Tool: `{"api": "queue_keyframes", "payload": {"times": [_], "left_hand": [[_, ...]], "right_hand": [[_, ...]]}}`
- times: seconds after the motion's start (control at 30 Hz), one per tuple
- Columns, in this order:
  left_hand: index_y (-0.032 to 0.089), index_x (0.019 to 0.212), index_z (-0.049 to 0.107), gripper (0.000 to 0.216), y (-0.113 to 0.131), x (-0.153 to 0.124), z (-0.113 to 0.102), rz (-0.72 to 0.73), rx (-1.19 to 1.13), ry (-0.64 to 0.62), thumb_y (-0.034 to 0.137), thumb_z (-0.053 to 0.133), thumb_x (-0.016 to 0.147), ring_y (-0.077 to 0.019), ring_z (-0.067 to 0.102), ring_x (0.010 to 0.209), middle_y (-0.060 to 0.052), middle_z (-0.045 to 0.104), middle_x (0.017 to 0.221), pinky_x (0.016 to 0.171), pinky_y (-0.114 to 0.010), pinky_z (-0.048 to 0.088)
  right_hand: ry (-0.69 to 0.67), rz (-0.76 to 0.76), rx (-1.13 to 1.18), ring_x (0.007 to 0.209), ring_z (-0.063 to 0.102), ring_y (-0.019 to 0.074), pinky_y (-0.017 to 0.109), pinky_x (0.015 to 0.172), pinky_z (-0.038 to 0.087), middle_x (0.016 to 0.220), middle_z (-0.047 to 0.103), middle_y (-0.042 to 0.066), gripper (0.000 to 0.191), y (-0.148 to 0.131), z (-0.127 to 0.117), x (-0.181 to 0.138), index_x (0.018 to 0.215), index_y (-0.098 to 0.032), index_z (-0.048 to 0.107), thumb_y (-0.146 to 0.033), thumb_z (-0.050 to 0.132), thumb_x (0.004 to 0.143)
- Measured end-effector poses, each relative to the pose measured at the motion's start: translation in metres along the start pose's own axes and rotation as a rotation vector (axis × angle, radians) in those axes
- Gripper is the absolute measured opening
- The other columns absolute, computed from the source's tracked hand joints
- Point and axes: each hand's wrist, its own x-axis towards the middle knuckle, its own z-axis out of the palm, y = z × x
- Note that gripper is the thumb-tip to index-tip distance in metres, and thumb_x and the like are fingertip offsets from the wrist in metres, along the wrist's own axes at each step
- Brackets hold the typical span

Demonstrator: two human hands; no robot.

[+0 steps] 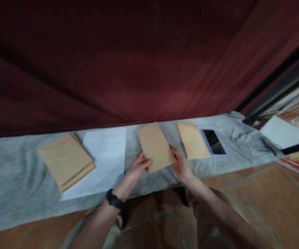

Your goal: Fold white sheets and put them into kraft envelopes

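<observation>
A brown paper envelope is held between my two hands above the grey cloth, tilted a little. My left hand grips its lower left edge, thumb on top. On the right edge, my right hand has its fingers closed round the paper. Just right of it lies a small stack of brown envelopes. Farther left, a larger pile of brown envelopes, with a faint red mark on the top one, rests partly on white paper sheets. A black band circles my left wrist.
A smartphone with a pale purple edge lies right of the small stack. The grey cloth runs along a dark red curtain. Tiled floor shows in front. Dark bars and a white panel stand at the right.
</observation>
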Motion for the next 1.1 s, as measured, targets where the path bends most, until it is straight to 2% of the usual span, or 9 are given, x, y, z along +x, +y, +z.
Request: {"api": "queue_keyframes", "payload": {"times": [0.07,0.13,0.23,0.37,0.5,0.73,0.83,0.97,1.1], "left_hand": [[0.018,0.112,0.063,0.046,-0.001,0.002,-0.007,-0.028,0.053,-0.032,0.029,0.072,0.068,-0.0145,0.063,0.067,0.0,0.071,0.079,0.059,-0.022,0.041],[0.019,0.119,0.061,0.053,-0.006,0.005,-0.013,-0.04,0.1,-0.036,0.029,0.071,0.068,-0.0155,0.063,0.065,0.001,0.071,0.076,0.058,-0.023,0.04],[0.019,0.126,0.059,0.058,-0.015,0.008,-0.016,0.001,0.208,0.006,0.026,0.068,0.069,-0.0158,0.06,0.06,0.002,0.069,0.072,0.056,-0.023,0.037],[0.019,0.129,0.06,0.056,-0.017,0.005,-0.013,0.087,0.365,0.063,0.021,0.064,0.072,-0.0166,0.055,0.058,0.004,0.063,0.062,0.059,-0.025,0.036],[0.019,0.133,0.059,0.059,-0.016,0.0,-0.006,0.145,0.478,0.108,0.018,0.063,0.074,-0.018,0.058,0.064,0.005,0.062,0.061,0.065,-0.027,0.04],[0.015,0.146,0.049,0.071,-0.027,0.005,0.009,0.151,0.417,0.11,0.018,0.062,0.077,-0.0174,0.058,0.063,0.004,0.062,0.064,0.067,-0.027,0.043],[0.017,0.146,0.049,0.07,-0.025,0.002,0.013,0.178,0.476,0.132,0.016,0.062,0.078,-0.0192,0.061,0.068,0.003,0.064,0.068,0.074,-0.03,0.047],[0.022,0.138,0.057,0.056,-0.021,-0.01,0.017,0.254,0.664,0.137,0.017,0.061,0.083,-0.025,0.067,0.092,-0.007,0.071,0.093,0.09,-0.036,0.05],[0.019,0.137,0.056,0.047,-0.025,-0.028,0.021,0.45,0.996,0.119,0.021,0.056,0.09,-0.0306,0.058,0.121,-0.015,0.062,0.128,0.103,-0.046,0.047]], "right_hand": [[0.066,-0.042,-0.041,0.103,0.07,0.0217,0.035,0.092,0.055,0.1,0.076,-0.001,0.033,-0.006,-0.011,0.015,0.101,-0.026,0.07,-0.041,0.078,0.073],[0.063,-0.119,-0.144,0.106,0.068,0.0222,0.037,0.099,0.053,0.105,0.076,0.002,0.029,-0.008,-0.018,0.03,0.097,-0.025,0.072,-0.039,0.077,0.073],[0.062,-0.297,-0.476,0.118,0.064,0.026,0.047,0.11,0.045,0.119,0.073,0.005,0.03,-0.006,-0.022,0.044,0.105,-0.024,0.073,-0.039,0.067,0.08],[-0.09,-0.537,-1.048,0.14,0.048,0.0261,0.05,0.12,0.035,0.15,0.054,0.006,0.045,-0.002,-0.017,0.052,0.134,-0.024,0.064,-0.034,0.047,0.093],[-0.197,-0.663,-1.392,0.146,0.041,0.0246,0.049,0.122,0.034,0.157,0.046,0.01,0.051,0.001,-0.013,0.057,0.148,-0.018,0.05,-0.031,0.038,0.1],[-0.273,-0.73,-1.576,0.149,0.035,0.0207,0.045,0.124,0.029,0.158,0.043,0.01,0.052,0.003,-0.005,0.075,0.152,-0.015,0.045,-0.034,0.032,0.105],[-0.289,-0.727,-1.614,0.15,0.033,0.02,0.045,0.125,0.026,0.159,0.042,0.009,0.053,0.003,-0.002,0.084,0.152,-0.016,0.045,-0.037,0.03,0.106],[-0.301,-0.704,-1.669,0.151,0.032,0.0225,0.048,0.126,0.022,0.16,0.04,0.009,0.054,0.004,0.001,0.09,0.153,-0.019,0.044,-0.043,0.029,0.106],[-0.319,-0.709,-1.717,0.152,0.029,0.0239,0.05,0.126,0.018,0.161,0.038,0.007,0.054,0.007,0.001,0.089,0.154,-0.022,0.043,-0.045,0.028,0.107]]}}
